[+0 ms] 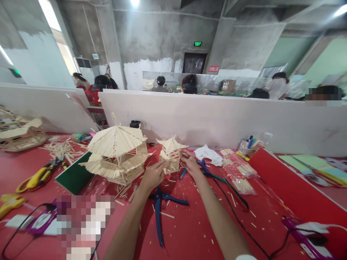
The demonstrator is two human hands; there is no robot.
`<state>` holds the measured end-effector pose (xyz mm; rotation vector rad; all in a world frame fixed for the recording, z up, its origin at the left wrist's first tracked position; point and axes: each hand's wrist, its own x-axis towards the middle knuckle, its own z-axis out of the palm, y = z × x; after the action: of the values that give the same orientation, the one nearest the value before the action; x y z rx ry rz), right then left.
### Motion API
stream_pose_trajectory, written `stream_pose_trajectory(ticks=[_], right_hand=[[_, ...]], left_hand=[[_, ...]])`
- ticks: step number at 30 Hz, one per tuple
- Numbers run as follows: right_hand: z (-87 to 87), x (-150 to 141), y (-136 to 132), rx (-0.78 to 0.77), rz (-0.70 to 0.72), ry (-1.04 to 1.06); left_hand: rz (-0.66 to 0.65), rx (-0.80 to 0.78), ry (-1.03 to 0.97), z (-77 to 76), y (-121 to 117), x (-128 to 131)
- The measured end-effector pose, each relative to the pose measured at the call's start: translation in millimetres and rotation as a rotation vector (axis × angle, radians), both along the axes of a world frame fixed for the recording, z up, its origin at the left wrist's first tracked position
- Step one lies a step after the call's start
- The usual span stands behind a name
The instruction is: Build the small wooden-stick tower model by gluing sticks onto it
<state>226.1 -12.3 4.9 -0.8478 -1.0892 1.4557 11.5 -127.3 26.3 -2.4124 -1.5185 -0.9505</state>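
Observation:
A small pavilion model (171,146) made of pale wooden sticks stands upright on the red table between my hands. My left hand (155,176) is closed at its lower left side, fingertips against the sticks. At the model's right side, my right hand (190,163) has its fingers drawn together in a pinch near the roof corner; what they hold, if anything, is too small to make out. To the left stands a larger two-tiered stick pavilion (116,144). Below my hands lie blue-handled cutters (159,198), their head partly hidden by my left hand.
A blue glue gun (203,167) with a black cord lies right of my right hand. Beyond are a white cloth (208,154) and bagged sticks (238,171). Yellow-handled pliers (40,177) and loose sticks (63,150) lie left. A white partition (217,122) stands behind; people sit beyond it.

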Motion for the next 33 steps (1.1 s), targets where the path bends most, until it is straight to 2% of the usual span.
stream_pose_trajectory(ticks=[12, 24, 33], right_hand=[[4.2, -4.7, -4.0, 0.067, 0.073, -0.029], [6.7, -4.2, -4.7, 0.074, 0.083, -0.04], [8.4, -3.0, -5.3, 0.07, 0.078, -0.035]], left_hand=[[0.113, 0.05, -0.072, 3.7, 0.1, -1.6], [0.084, 0.045, -0.077, 6.1, -0.5, -1.4], [0.083, 0.043, -0.067, 2.0, 1.7, -3.3]])
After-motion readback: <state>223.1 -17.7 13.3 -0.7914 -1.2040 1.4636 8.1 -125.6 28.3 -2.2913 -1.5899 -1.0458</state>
